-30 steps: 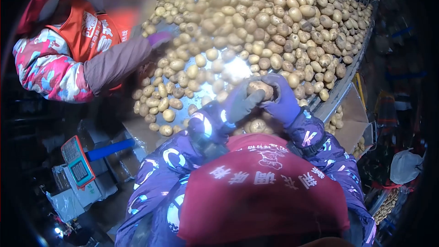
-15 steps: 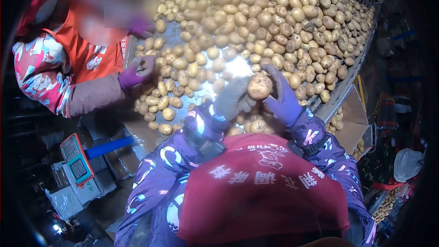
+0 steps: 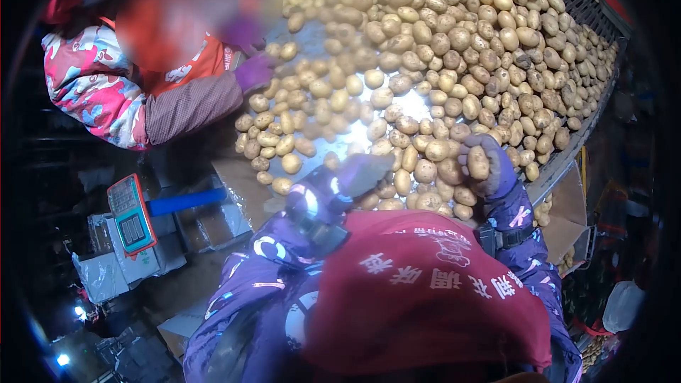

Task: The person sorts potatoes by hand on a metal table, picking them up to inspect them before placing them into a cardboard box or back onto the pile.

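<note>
While your right hand is closed around a potato, your left hand is well apart from it, to the left, beside the near potatoes; its fingers are blurred, so I cannot tell whether they are spread or gripping something. The potato you hold is a rounded oval, tan-yellow, with duller brownish marks on its skin, and it sits at the near right, in front of your fingers. Just left of it, loose potatoes lie close together by your red apron. Toward the far right, a heap of similar potatoes covers the surface, whose pale blue top shows in gaps at the left. Far left, a co-worker's purple-gloved hand is beside more potatoes.
</note>
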The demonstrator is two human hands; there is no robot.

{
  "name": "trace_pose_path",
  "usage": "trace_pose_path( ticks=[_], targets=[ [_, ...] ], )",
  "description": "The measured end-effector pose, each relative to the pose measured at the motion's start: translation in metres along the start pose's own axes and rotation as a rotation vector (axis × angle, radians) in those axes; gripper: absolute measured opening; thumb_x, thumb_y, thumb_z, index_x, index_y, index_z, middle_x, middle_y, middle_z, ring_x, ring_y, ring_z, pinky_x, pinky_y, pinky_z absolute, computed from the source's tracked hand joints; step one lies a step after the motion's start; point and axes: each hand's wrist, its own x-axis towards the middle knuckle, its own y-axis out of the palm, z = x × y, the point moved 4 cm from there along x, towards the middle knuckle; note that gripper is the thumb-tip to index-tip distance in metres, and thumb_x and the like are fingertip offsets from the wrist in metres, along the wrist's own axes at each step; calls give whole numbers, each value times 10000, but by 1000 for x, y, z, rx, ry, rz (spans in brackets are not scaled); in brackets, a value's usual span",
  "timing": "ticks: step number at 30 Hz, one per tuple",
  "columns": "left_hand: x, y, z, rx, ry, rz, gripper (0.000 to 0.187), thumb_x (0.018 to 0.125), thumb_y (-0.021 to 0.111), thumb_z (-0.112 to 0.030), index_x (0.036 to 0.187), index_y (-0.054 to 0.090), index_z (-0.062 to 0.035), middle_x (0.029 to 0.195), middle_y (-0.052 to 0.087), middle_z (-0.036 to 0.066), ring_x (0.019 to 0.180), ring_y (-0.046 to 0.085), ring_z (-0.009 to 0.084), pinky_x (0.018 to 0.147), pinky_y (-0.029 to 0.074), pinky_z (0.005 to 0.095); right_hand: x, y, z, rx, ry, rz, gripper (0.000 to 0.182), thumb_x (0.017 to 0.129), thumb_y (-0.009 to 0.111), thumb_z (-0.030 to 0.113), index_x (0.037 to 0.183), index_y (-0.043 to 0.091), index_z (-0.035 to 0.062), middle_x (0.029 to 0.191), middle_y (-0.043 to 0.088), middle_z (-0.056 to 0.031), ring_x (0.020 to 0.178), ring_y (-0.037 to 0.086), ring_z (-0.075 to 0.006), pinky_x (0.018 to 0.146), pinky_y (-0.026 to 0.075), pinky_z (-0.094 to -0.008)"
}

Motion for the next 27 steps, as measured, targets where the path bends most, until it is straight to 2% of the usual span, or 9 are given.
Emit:
trace_pose_path(
  ticks=[3,5,9,11,14,17,20,24,27],
  targets=[
    [-3,-39,-55,736,-127,-140,323,942,559,-147,1227,594,1,1011,655,169,898,650,267,775,532,379,2,-15,-7,13,16,17,448,946,631,307,1236,527,-19,1116,631,-103,978,618,-164,821,515,-285],
    [-7,-65,-46,485,-47,-540,387,899,604,-150,1263,594,-18,1058,652,184,973,635,297,850,529,401,2,-10,11,-217,-63,31,452,935,642,228,1284,499,-21,1183,625,-127,1045,620,-196,878,517,-315],
    [19,-96,-45,1038,39,-795,499,927,572,-297,1345,513,-32,1338,513,278,1263,462,453,1064,375,491,9,-14,-4,-44,-195,8,534,907,642,60,1389,422,-8,1315,582,-165,1146,608,-255,972,501,-385],
    [42,-103,-42,1072,-52,-773,561,911,587,-366,1366,496,-51,1410,454,273,1319,403,457,1115,293,541,19,-32,-16,-424,-310,77,569,994,540,325,1445,373,21,1371,534,-173,1142,610,-297,956,514,-366],
    [59,-80,-36,1262,-276,-653,627,905,571,-440,1407,461,-81,1488,365,263,1383,325,447,1121,190,633,18,-30,-21,23,-189,-17,539,994,530,378,1390,454,19,1273,587,-148,1047,627,-291,853,555,-377],
    [60,-66,-40,1195,-376,-517,673,921,522,-499,1459,408,-111,1585,221,225,1473,168,430,1152,24,664,18,-27,-27,984,74,176,657,1035,283,553,1437,407,49,1319,554,-184,1003,639,-283,672,563,-334],
    [53,-58,-40,1187,-372,-446,730,924,522,-513,1506,331,-115,1610,180,196,1494,76,437,1166,-32,648,22,-43,-54,1283,80,366,645,1036,345,528,1488,325,68,1396,488,-245,999,660,-347,752,609,-391],
    [49,-57,-20,1199,-320,-428,794,921,527,-520,1541,246,-112,1606,183,206,1489,79,447,1177,-5,622,18,-46,-51,1096,34,209,672,1021,364,556,1383,435,-5,1279,551,-260,960,630,-344,700,584,-365],
    [42,-56,-16,1170,-273,-436,744,925,536,-493,1514,309,-99,1590,223,216,1483,106,453,1184,9,603,-7,-67,-29,-30,-201,-90,674,976,446,569,1323,490,-7,1205,585,-238,967,603,-336,727,561,-395]
  ],
)
